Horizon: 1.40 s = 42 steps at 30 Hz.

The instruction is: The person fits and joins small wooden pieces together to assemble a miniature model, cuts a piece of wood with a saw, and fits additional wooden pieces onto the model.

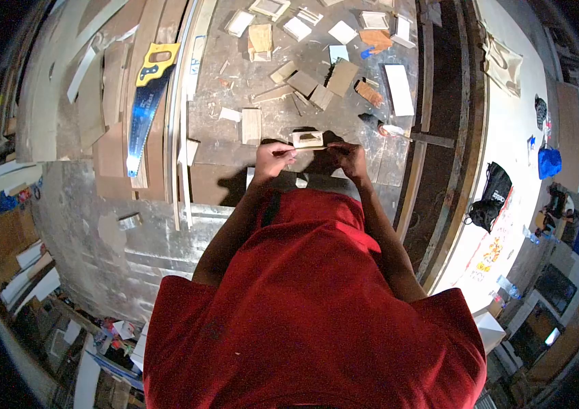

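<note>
My left hand (275, 160) is closed on the left end of a small pale wooden frame (308, 140), with fingers pinched at its lower edge. At the frame's right side, my right hand (349, 161) is pinched, its fingertips touching a thin edge or strip there. The frame has an oblong opening and is held above the worktable (218, 153), near its front edge. A flat wooden block (251, 126) lies just beyond my left hand. Right of the frame lies a tool with a pale handle (389, 129) and a metal blade.
A yellow-handled handsaw (146, 112) lies on boards at the left. Wood pieces (310, 85) and small frames (269, 7) are scattered across the far table. A white strip (398, 90) lies right of them. Further right are a dark gap and a pale surface with a black bag (497, 185).
</note>
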Each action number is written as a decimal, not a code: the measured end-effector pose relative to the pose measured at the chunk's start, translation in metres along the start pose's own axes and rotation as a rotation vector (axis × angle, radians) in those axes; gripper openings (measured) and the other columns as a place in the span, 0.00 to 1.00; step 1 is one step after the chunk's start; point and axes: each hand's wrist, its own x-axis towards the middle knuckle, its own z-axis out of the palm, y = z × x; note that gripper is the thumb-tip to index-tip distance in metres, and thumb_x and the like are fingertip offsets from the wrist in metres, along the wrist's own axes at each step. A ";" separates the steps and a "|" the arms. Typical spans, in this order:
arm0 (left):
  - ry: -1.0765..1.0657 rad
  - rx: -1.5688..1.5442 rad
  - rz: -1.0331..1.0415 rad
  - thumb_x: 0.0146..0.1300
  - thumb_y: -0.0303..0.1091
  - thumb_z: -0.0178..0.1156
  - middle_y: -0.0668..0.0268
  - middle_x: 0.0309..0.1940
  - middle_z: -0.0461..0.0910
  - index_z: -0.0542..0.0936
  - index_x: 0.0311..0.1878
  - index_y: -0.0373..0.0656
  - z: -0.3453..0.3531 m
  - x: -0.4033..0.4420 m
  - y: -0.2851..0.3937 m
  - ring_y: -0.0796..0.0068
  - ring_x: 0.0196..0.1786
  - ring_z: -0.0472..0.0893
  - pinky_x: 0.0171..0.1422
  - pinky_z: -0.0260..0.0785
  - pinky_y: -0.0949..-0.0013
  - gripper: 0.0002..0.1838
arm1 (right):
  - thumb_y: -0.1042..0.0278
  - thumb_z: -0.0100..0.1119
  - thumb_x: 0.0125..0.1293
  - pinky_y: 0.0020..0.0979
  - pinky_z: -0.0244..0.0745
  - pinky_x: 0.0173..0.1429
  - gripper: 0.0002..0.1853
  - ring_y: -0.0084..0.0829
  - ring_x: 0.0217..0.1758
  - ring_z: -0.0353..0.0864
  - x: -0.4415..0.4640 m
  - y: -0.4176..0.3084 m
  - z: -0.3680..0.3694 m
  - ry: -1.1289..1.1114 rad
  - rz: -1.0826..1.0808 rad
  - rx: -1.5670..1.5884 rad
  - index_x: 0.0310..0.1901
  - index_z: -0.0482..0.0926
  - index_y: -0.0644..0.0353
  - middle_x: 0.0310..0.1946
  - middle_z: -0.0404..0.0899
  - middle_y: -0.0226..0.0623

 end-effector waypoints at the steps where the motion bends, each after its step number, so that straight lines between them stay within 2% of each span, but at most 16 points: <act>1: 0.010 -0.037 0.005 0.62 0.22 0.68 0.61 0.31 0.86 0.85 0.40 0.31 0.000 -0.001 0.000 0.76 0.32 0.85 0.36 0.78 0.74 0.05 | 0.78 0.63 0.60 0.27 0.77 0.37 0.11 0.21 0.30 0.80 0.000 -0.001 -0.001 -0.007 0.050 -0.012 0.44 0.87 0.63 0.32 0.86 0.36; 2: 0.009 -0.036 0.005 0.62 0.22 0.68 0.61 0.31 0.86 0.85 0.40 0.31 -0.001 -0.002 0.001 0.76 0.32 0.85 0.36 0.78 0.74 0.05 | 0.79 0.63 0.57 0.30 0.78 0.41 0.12 0.25 0.33 0.82 0.000 -0.002 -0.001 -0.014 0.099 -0.024 0.43 0.87 0.62 0.34 0.88 0.41; 4: -0.008 0.125 0.069 0.60 0.22 0.69 0.62 0.30 0.86 0.85 0.40 0.32 -0.002 -0.003 0.007 0.78 0.30 0.83 0.35 0.76 0.75 0.06 | 0.77 0.64 0.57 0.30 0.78 0.41 0.12 0.25 0.32 0.82 0.000 0.000 -0.002 -0.012 0.085 -0.011 0.43 0.87 0.62 0.33 0.88 0.41; 9: -0.008 0.101 0.030 0.59 0.24 0.70 0.63 0.29 0.86 0.86 0.40 0.33 0.002 -0.003 0.009 0.80 0.28 0.82 0.33 0.73 0.77 0.08 | 0.74 0.65 0.57 0.30 0.78 0.40 0.12 0.26 0.31 0.82 0.002 0.009 -0.001 -0.012 0.051 -0.001 0.43 0.88 0.60 0.32 0.87 0.41; 11: 0.004 0.069 0.000 0.59 0.25 0.71 0.63 0.29 0.86 0.86 0.40 0.33 0.002 -0.002 0.008 0.81 0.28 0.81 0.33 0.73 0.77 0.08 | 0.76 0.65 0.63 0.25 0.78 0.36 0.10 0.19 0.32 0.81 0.003 0.017 0.000 -0.026 -0.057 -0.017 0.46 0.86 0.65 0.32 0.87 0.33; 14: -0.012 0.129 0.035 0.60 0.25 0.70 0.63 0.29 0.86 0.86 0.40 0.32 0.001 0.000 0.007 0.80 0.28 0.81 0.33 0.74 0.76 0.08 | 0.73 0.66 0.63 0.26 0.78 0.38 0.10 0.18 0.32 0.81 0.004 0.011 -0.001 -0.024 -0.048 -0.108 0.46 0.86 0.64 0.32 0.87 0.33; 17: 0.031 -0.011 -0.067 0.60 0.26 0.70 0.63 0.29 0.86 0.86 0.40 0.32 0.001 0.002 0.005 0.80 0.28 0.82 0.33 0.75 0.75 0.08 | 0.71 0.66 0.63 0.26 0.78 0.39 0.11 0.18 0.32 0.81 0.004 0.016 -0.001 -0.034 -0.043 -0.049 0.46 0.86 0.64 0.32 0.87 0.33; 19: -0.003 0.095 -0.054 0.62 0.27 0.69 0.59 0.34 0.86 0.85 0.40 0.31 -0.002 0.004 0.002 0.73 0.33 0.86 0.37 0.80 0.73 0.08 | 0.71 0.67 0.63 0.26 0.78 0.39 0.11 0.18 0.32 0.81 0.004 0.011 -0.002 -0.032 -0.050 -0.040 0.45 0.86 0.64 0.32 0.87 0.33; 22: -0.012 0.117 -0.038 0.62 0.27 0.69 0.60 0.33 0.86 0.85 0.39 0.31 -0.003 0.006 0.000 0.73 0.33 0.86 0.35 0.80 0.73 0.08 | 0.72 0.67 0.63 0.26 0.78 0.38 0.10 0.18 0.32 0.81 0.005 0.010 -0.002 -0.027 -0.061 -0.035 0.45 0.87 0.64 0.32 0.87 0.33; 23: -0.012 0.117 -0.038 0.62 0.27 0.69 0.60 0.33 0.86 0.85 0.39 0.31 -0.003 0.006 -0.001 0.73 0.33 0.86 0.35 0.80 0.73 0.08 | 0.72 0.67 0.63 0.26 0.78 0.38 0.10 0.18 0.31 0.81 0.005 0.011 -0.002 -0.026 -0.064 -0.040 0.45 0.86 0.64 0.32 0.87 0.33; 25: 0.002 0.087 0.017 0.60 0.27 0.70 0.62 0.28 0.86 0.86 0.37 0.31 -0.001 0.004 0.001 0.79 0.27 0.82 0.32 0.74 0.75 0.07 | 0.73 0.67 0.63 0.26 0.78 0.37 0.10 0.18 0.31 0.81 0.004 0.009 -0.002 -0.030 -0.040 -0.013 0.45 0.86 0.65 0.31 0.87 0.33; 33: 0.004 0.112 0.016 0.60 0.27 0.70 0.62 0.27 0.85 0.86 0.36 0.32 0.001 0.003 0.007 0.79 0.25 0.81 0.30 0.73 0.74 0.07 | 0.74 0.66 0.64 0.26 0.77 0.33 0.09 0.18 0.29 0.80 0.005 0.015 -0.001 -0.031 -0.067 0.087 0.44 0.86 0.65 0.30 0.86 0.32; 42: 0.022 0.057 -0.025 0.61 0.27 0.70 0.61 0.28 0.85 0.85 0.35 0.30 0.000 0.006 0.002 0.78 0.27 0.83 0.29 0.76 0.75 0.07 | 0.75 0.66 0.63 0.25 0.76 0.34 0.09 0.19 0.29 0.79 0.004 0.013 -0.005 -0.038 -0.055 -0.070 0.44 0.87 0.64 0.30 0.85 0.30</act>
